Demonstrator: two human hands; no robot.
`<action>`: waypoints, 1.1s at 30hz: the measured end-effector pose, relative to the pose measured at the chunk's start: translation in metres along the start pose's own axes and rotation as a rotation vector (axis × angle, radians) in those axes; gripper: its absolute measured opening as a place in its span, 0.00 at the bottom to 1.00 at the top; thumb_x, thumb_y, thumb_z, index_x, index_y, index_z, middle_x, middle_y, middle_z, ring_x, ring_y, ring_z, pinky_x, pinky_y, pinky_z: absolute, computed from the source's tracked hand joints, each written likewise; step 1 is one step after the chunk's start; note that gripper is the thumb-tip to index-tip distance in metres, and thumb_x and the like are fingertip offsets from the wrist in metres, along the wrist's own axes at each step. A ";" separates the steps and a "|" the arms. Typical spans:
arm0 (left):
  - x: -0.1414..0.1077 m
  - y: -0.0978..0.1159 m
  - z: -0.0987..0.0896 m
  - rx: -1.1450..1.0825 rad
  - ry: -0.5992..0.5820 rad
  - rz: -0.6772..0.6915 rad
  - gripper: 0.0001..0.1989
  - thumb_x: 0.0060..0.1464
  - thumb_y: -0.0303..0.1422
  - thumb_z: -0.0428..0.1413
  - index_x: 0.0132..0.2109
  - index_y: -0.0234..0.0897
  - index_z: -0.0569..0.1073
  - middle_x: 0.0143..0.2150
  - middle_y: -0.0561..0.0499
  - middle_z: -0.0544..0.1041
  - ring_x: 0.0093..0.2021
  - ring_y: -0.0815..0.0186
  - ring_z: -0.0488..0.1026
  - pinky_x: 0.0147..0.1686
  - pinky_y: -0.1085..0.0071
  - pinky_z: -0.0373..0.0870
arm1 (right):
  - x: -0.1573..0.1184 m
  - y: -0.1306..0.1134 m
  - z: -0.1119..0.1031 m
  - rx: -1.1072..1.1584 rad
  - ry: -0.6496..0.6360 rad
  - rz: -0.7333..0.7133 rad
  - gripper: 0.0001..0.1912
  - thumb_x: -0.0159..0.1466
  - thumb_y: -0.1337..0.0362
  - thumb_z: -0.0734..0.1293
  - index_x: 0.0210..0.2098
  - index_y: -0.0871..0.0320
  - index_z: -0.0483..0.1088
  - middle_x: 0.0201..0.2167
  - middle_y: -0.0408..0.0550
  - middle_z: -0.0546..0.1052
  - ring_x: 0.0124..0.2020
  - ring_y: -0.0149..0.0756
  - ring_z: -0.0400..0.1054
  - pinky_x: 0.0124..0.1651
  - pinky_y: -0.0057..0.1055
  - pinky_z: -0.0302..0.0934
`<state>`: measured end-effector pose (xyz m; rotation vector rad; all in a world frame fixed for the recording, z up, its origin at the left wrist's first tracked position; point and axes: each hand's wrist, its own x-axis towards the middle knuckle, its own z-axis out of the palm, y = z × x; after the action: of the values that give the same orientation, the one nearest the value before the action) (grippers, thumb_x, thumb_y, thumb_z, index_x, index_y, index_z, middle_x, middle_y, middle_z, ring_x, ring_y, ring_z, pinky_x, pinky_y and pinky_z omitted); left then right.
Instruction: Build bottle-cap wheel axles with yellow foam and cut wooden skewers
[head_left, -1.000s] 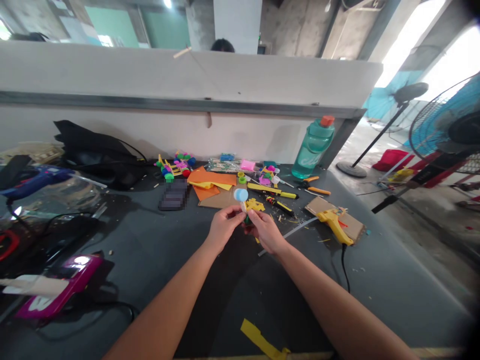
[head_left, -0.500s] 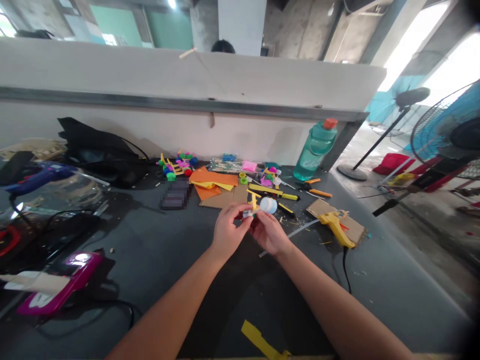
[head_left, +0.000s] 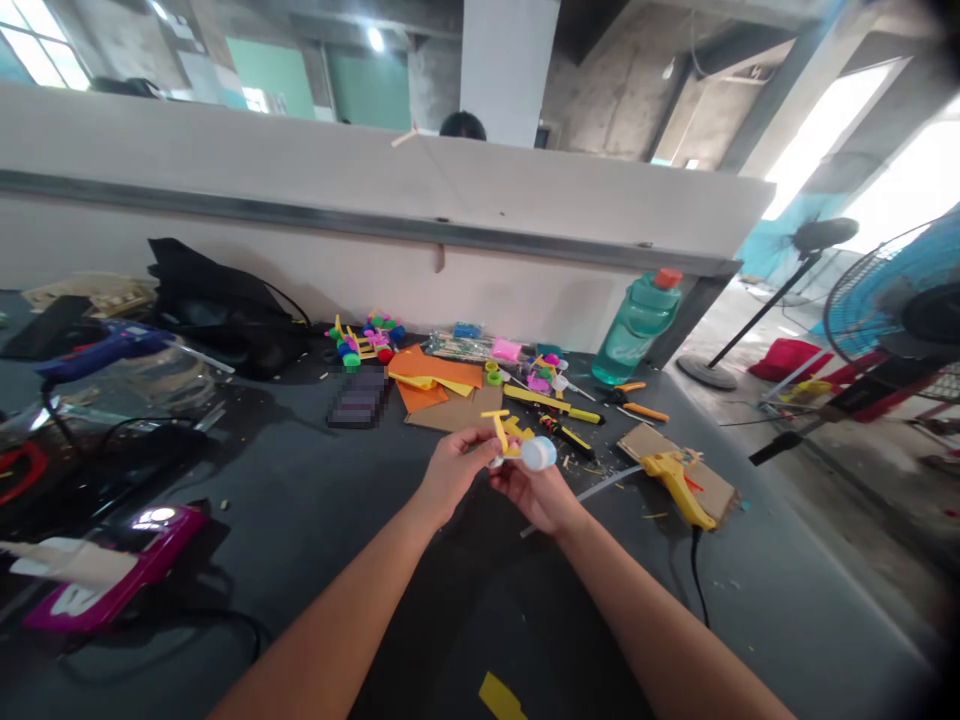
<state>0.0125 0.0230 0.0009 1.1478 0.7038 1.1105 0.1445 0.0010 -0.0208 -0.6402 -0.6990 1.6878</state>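
Note:
Between both hands, above the dark tabletop, is a small craft piece (head_left: 501, 432) of yellow strips with a white stick. A white round cap-like disc (head_left: 538, 453) is at its right end, seemingly attached. My left hand (head_left: 454, 475) is closed, its thumb and fingertips pinching the left side of the piece. From below and the right, my right hand (head_left: 541, 497) is closed around the lower part, just under the disc. Its fingertips are partly hidden, as is where the strips join. Just beyond the hands lie yellow cutter knives (head_left: 570, 437) and a cardboard piece (head_left: 454, 410).
To the right, a yellow glue gun (head_left: 675, 480) rests on cardboard, its cord trailing forward. A green bottle (head_left: 636, 328) stands by the partition. Orange-handled pliers (head_left: 637, 405), orange sheets (head_left: 427, 375) and colourful pompom models (head_left: 364, 340) lie at the back. A blue glue gun (head_left: 112, 345) is left.
The held piece has turned, so its yellow strips stand more upright and the white disc faces me more. Both hands stay on it. The camera view has tipped up slightly.

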 end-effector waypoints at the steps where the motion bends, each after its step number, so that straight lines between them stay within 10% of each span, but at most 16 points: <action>1: 0.001 0.000 -0.001 0.005 0.020 0.004 0.12 0.46 0.36 0.59 0.38 0.34 0.76 0.39 0.48 0.77 0.37 0.66 0.71 0.38 0.71 0.66 | 0.000 -0.001 0.000 -0.013 0.002 0.000 0.11 0.54 0.61 0.71 0.35 0.57 0.70 0.28 0.42 0.74 0.28 0.29 0.69 0.31 0.26 0.65; 11: 0.010 -0.005 -0.026 0.668 0.198 0.143 0.09 0.49 0.38 0.54 0.34 0.35 0.72 0.29 0.52 0.74 0.29 0.67 0.70 0.31 0.73 0.64 | 0.003 -0.020 -0.016 -0.632 0.304 -0.216 0.16 0.58 0.52 0.62 0.37 0.57 0.68 0.30 0.47 0.74 0.30 0.36 0.69 0.30 0.33 0.64; 18: 0.009 -0.016 -0.029 0.981 0.029 0.225 0.08 0.50 0.30 0.52 0.40 0.39 0.70 0.36 0.51 0.75 0.37 0.65 0.72 0.37 0.72 0.66 | -0.004 -0.022 -0.017 -1.660 -0.063 -0.647 0.13 0.54 0.67 0.67 0.41 0.56 0.70 0.39 0.50 0.73 0.44 0.43 0.63 0.49 0.42 0.57; 33: 0.012 -0.019 -0.035 0.990 -0.212 0.239 0.11 0.48 0.25 0.50 0.39 0.37 0.72 0.38 0.49 0.73 0.40 0.63 0.70 0.41 0.68 0.65 | -0.002 -0.020 -0.019 -1.919 -0.123 -0.621 0.06 0.57 0.71 0.64 0.35 0.58 0.69 0.35 0.52 0.69 0.41 0.42 0.60 0.45 0.39 0.59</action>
<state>-0.0088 0.0461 -0.0263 2.1972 1.0000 0.7961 0.1720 0.0048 -0.0187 -1.3219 -2.2719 0.0247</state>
